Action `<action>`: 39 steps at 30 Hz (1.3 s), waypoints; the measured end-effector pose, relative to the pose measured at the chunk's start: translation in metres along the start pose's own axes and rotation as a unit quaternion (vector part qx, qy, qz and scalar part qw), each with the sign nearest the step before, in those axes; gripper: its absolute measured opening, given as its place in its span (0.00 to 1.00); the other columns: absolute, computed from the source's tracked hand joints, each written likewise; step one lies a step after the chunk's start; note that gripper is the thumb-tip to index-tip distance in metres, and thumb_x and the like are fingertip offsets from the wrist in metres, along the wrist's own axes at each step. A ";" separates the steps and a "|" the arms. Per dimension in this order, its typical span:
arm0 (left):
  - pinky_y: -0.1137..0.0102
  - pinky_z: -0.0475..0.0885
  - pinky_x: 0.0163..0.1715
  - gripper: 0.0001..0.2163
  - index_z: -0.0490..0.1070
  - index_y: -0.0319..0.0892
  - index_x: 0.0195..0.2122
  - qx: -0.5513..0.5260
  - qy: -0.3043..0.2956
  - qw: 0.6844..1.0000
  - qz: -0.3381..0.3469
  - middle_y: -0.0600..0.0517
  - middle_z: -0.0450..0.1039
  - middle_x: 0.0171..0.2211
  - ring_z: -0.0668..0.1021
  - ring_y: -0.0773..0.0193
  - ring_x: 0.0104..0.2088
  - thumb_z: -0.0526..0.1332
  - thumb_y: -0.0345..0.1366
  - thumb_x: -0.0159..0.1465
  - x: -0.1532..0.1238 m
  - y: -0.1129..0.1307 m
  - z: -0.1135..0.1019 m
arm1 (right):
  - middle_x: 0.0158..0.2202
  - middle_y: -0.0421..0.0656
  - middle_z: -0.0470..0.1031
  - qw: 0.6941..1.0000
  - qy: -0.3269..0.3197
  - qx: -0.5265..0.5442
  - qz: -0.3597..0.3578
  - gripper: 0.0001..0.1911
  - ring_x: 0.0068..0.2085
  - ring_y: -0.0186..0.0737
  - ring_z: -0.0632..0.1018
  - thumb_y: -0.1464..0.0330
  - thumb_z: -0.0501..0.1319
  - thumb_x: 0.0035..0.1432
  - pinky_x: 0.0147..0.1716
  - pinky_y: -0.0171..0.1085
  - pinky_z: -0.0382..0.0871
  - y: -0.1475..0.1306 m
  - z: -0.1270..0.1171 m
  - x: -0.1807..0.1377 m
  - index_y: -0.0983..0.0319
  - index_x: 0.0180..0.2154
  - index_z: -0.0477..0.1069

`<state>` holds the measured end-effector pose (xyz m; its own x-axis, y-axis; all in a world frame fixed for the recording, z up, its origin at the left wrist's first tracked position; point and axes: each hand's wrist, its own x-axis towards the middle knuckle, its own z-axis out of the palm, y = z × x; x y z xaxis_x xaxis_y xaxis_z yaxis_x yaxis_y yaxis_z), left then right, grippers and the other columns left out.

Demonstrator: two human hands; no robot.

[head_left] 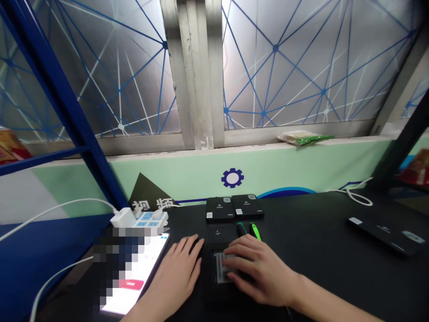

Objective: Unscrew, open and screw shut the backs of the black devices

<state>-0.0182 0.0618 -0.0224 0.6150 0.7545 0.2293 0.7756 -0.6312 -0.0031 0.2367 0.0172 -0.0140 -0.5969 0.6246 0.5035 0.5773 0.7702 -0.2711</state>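
We are observing two bare hands: the left hand [179, 273] and the right hand [258, 270]. We are finding no gloves, rings or watch on either. We are seeing the right forearm bare to the frame edge, no sleeve showing. We are noting short, unpainted fingernails on both hands.

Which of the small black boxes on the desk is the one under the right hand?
The nearest black box, with a clear rectangular piece on top, lies under the right hand. The two other boxes sit untouched farther back.
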 end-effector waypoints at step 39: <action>0.50 0.66 0.59 0.27 0.52 0.45 0.69 -0.085 -0.053 0.995 0.018 0.44 0.60 0.66 0.64 0.49 0.65 0.50 0.50 0.72 -0.005 0.011 -0.003 | 0.16 0.34 0.54 0.896 0.213 0.220 0.321 0.23 0.20 0.30 0.56 0.56 0.59 0.59 0.21 0.33 0.50 0.071 -0.041 -0.012 0.60 0.18 0.57</action>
<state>-0.0134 0.0506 -0.0212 0.6611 0.7393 0.1275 0.7227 -0.6732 0.1566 0.3078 0.0594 -0.0055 0.1016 0.9235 0.3699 0.3940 0.3040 -0.8674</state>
